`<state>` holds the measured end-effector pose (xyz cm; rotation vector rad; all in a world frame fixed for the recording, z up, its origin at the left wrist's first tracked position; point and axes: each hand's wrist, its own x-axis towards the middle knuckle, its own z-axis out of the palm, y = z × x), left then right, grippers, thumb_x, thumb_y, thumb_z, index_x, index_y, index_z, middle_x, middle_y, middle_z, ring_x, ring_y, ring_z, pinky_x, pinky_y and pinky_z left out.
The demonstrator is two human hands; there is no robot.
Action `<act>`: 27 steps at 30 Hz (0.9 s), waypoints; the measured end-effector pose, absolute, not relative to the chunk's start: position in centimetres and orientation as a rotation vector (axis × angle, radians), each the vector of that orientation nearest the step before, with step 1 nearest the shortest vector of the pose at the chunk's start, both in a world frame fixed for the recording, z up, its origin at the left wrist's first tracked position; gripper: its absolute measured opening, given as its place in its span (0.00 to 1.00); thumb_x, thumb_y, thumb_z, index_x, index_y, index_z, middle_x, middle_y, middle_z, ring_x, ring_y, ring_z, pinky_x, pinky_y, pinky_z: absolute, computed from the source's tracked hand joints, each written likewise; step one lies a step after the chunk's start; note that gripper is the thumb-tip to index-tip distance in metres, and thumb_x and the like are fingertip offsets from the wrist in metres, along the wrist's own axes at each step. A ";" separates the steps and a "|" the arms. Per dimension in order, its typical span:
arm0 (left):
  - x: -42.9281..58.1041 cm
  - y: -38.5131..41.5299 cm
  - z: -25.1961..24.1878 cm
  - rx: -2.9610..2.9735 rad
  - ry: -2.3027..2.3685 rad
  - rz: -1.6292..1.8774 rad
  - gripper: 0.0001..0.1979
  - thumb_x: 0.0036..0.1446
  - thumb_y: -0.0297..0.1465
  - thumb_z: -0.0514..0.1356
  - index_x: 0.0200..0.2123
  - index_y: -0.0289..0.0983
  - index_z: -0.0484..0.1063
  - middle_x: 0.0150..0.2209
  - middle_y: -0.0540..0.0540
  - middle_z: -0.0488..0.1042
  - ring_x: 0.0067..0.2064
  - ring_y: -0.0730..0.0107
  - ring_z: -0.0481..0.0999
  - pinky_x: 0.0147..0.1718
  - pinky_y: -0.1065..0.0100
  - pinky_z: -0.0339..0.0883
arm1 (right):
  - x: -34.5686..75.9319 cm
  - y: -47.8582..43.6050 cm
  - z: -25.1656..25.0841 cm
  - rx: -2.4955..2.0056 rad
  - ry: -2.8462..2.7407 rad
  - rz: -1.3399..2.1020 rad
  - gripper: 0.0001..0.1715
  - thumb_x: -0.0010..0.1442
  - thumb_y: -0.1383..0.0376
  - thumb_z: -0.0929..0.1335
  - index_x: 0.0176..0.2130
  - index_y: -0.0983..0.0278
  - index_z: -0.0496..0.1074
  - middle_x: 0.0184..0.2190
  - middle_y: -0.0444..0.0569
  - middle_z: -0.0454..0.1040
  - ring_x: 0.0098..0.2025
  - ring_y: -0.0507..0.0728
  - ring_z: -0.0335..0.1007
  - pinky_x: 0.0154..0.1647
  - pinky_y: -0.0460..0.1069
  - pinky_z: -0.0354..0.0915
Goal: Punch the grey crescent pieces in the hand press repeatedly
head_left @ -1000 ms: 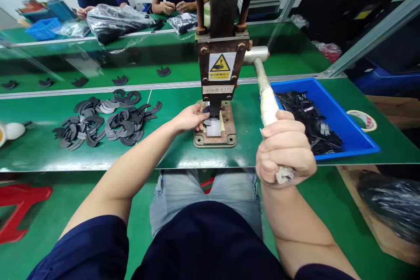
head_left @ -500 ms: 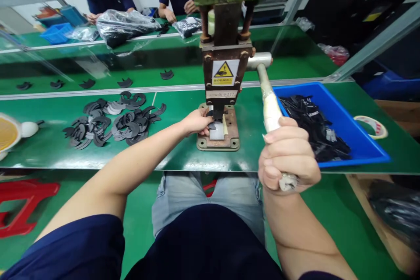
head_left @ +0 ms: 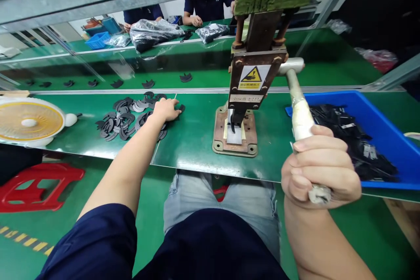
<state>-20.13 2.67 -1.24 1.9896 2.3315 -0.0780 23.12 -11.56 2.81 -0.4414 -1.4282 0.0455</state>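
Note:
My left hand (head_left: 166,109) lies over the right edge of a pile of dark curved flat pieces (head_left: 123,118). Its fingers are stretched out, the tips at a single black piece (head_left: 182,108). My right hand (head_left: 321,164) is wrapped around the taped lever handle (head_left: 302,118) of a hand press (head_left: 251,74). Under the ram of the press, a black curved piece (head_left: 232,126) stands at the metal block (head_left: 234,136) on the base plate.
At the right stands a blue tray (head_left: 356,100) full of black parts. A fan (head_left: 31,120) lies on the bench at the left. Curved pieces (head_left: 148,84) sit in a row on the green strip behind. Across it, co-workers (head_left: 210,6) handle bagged goods. A red stool (head_left: 42,186) is below left.
My left hand has left the press and moved left to the pile. The curved piece it held at the press stays under the ram. My right hand keeps its grip; the view has shifted left.

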 end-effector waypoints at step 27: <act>-5.8 -2.7 -1.4 1.138 1.250 0.902 0.21 0.53 0.33 0.79 0.41 0.36 0.71 0.26 0.52 0.77 0.23 0.75 0.75 0.26 0.72 0.69 | 22.5 -11.6 3.4 -0.461 -1.451 -0.060 0.24 0.65 0.52 0.72 0.25 0.60 0.62 0.23 0.39 0.66 0.36 0.52 0.74 0.61 0.64 0.74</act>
